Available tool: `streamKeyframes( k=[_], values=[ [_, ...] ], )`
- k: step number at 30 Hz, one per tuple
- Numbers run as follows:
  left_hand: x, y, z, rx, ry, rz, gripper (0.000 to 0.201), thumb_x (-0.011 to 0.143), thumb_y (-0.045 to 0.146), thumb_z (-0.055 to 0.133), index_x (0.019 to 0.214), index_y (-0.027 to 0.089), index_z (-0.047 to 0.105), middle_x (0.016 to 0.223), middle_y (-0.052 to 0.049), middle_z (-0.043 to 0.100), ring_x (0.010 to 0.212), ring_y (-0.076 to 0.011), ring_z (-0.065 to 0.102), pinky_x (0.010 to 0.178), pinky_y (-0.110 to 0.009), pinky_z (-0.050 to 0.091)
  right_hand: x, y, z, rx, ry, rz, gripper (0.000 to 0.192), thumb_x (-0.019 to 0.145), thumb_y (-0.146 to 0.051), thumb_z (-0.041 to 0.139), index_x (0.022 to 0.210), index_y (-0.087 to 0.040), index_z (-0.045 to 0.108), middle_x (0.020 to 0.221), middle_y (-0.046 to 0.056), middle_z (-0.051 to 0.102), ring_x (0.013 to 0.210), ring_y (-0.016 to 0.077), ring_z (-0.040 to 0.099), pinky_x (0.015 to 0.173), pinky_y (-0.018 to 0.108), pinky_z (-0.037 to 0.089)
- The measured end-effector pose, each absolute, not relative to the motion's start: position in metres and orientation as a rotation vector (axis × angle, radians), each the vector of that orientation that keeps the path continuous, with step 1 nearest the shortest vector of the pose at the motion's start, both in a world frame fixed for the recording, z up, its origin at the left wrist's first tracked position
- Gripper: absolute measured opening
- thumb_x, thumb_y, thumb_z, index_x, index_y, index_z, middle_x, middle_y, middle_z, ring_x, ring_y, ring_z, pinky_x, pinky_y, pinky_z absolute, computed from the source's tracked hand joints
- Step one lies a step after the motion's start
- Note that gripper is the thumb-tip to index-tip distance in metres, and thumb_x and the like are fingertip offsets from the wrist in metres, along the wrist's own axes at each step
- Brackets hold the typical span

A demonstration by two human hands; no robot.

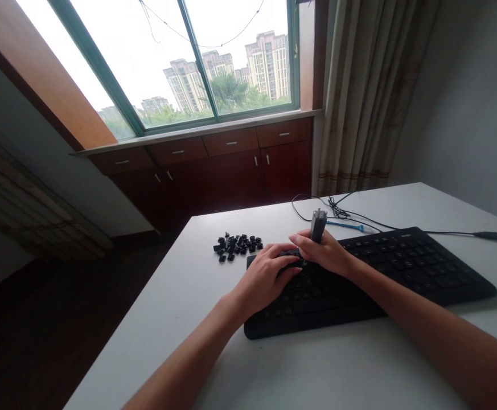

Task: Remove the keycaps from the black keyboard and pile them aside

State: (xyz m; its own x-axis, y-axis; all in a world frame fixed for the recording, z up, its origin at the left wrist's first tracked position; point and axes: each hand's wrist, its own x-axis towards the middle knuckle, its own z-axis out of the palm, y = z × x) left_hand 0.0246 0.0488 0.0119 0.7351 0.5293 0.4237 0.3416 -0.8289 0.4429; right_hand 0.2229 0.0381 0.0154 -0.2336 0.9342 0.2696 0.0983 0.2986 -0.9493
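Note:
A black keyboard lies on the white table. My left hand rests flat on the keyboard's upper left corner, fingers spread over the keys. My right hand sits just to its right, fist closed around a small grey upright tool whose lower end is hidden in the hand, over the top rows of keys. A pile of several loose black keycaps lies on the table just left of the keyboard.
The keyboard's black cable loops behind it and ends in a USB plug at the right. A thin blue tool lies by the cable. Beyond the table's far edge are wooden cabinets, a window and a curtain.

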Motion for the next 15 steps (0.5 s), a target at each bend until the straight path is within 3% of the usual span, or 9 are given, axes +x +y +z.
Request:
streamKeyframes(
  k=[9,15],
  values=[
    [0.027,0.052,0.01,2.451,0.704,0.86,0.013,0.094,0.021,0.066,0.104,0.023,0.074,0.118,-0.006,0.071,0.11,-0.0237,0.067,0.1,-0.04,0.054,0.217,0.039,0.021,-1.1,-1.514,1.112,0.045,0.093,-0.043,0.055,0.056,-0.02,0.047,0.045,-0.005,0.041,0.043,0.0087,0.034,0.042,0.024,0.027],
    [0.027,0.051,0.01,2.459,0.704,0.862,0.013,0.095,0.022,0.064,0.105,0.022,0.074,0.116,-0.006,0.071,0.108,-0.0222,0.067,0.1,-0.038,0.054,0.216,0.033,0.028,-1.15,-1.562,1.122,0.044,0.092,-0.041,0.056,0.055,-0.02,0.047,0.046,-0.005,0.044,0.042,0.0088,0.036,0.042,0.024,0.028]
  ],
)
